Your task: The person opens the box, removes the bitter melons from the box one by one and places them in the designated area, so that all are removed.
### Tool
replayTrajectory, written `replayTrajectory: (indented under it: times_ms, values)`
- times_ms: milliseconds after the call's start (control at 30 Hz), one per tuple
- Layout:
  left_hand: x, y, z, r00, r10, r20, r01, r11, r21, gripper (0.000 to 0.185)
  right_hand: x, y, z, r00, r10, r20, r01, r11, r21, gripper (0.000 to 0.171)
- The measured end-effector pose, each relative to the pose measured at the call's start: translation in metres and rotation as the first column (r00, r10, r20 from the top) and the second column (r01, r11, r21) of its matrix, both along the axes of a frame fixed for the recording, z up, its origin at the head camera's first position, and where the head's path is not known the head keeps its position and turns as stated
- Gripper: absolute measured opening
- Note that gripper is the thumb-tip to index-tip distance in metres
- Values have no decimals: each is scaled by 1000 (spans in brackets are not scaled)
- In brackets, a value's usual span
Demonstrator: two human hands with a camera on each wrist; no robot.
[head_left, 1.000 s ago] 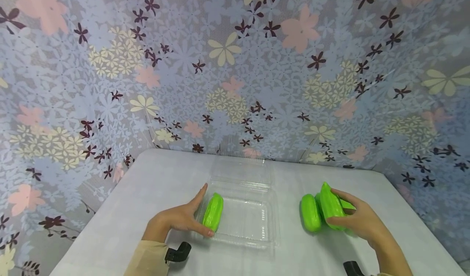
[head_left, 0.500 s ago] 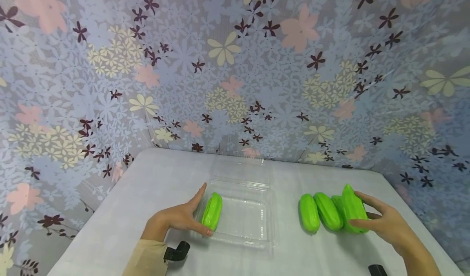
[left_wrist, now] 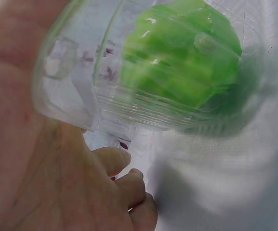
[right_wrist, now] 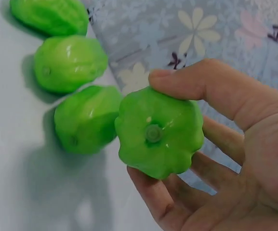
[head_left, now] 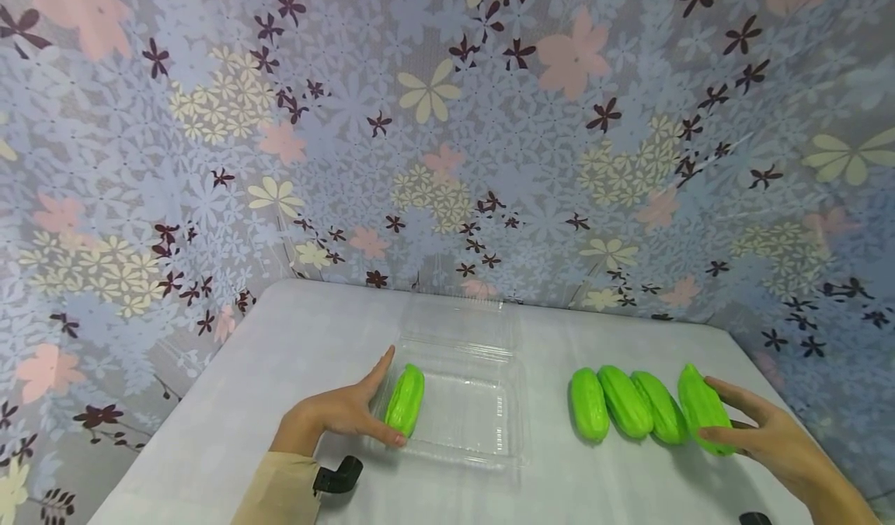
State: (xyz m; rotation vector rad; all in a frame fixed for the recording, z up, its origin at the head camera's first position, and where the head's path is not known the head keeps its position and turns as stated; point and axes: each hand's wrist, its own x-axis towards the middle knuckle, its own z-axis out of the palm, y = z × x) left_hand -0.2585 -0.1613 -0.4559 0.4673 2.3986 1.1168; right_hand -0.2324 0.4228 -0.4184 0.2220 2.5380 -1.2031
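In the head view my left hand [head_left: 349,411] holds the left side of an open clear plastic container [head_left: 461,457], index finger stretched along the side and thumb at the front corner. One bright green, ridged gourd [head_left: 405,401] lies inside by that left wall; the left wrist view shows this gourd [left_wrist: 182,53] through the plastic. My right hand [head_left: 776,436] holds another green gourd [head_left: 701,410] between thumb and fingers, at the right end of a row. From the right wrist, its round end with a small stem knob [right_wrist: 153,134] faces the camera.
Several matching gourds, including a leftmost one [head_left: 590,405] and one closest to my right hand [head_left: 659,407], lie side by side on the white table [head_left: 336,315]. The container's lid [head_left: 457,323] lies folded back. Behind the table hangs a flowered cloth [head_left: 447,160].
My right hand has moved rightward with its gourd, away from the others, which now show side by side. My left hand, the container and the gourd in it stay put.
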Motion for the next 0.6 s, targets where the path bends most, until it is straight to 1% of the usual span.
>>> replayTrajectory:
  times_ms: [200,267,467,600]
  values:
    - [-1,0,-1,1000,-2,-5,2,1000,3,135,-2,20,-14,999,-15,36,17,998,-61,102]
    - [-1,-1,-1,1000,-3,-6,3,1000,4,135,-3,25,-18,998,-22,51,26,998,-64,102]
    - [-2,-2,-1,1000,-2,-8,2,1000,2,135,-9,22,-29,994,-36,106,42,998,-53,106]
    - [-1,-1,0,1000,2,-6,-2,1000,-4,135,-12,19,-34,993,-29,113,35,998,-53,107]
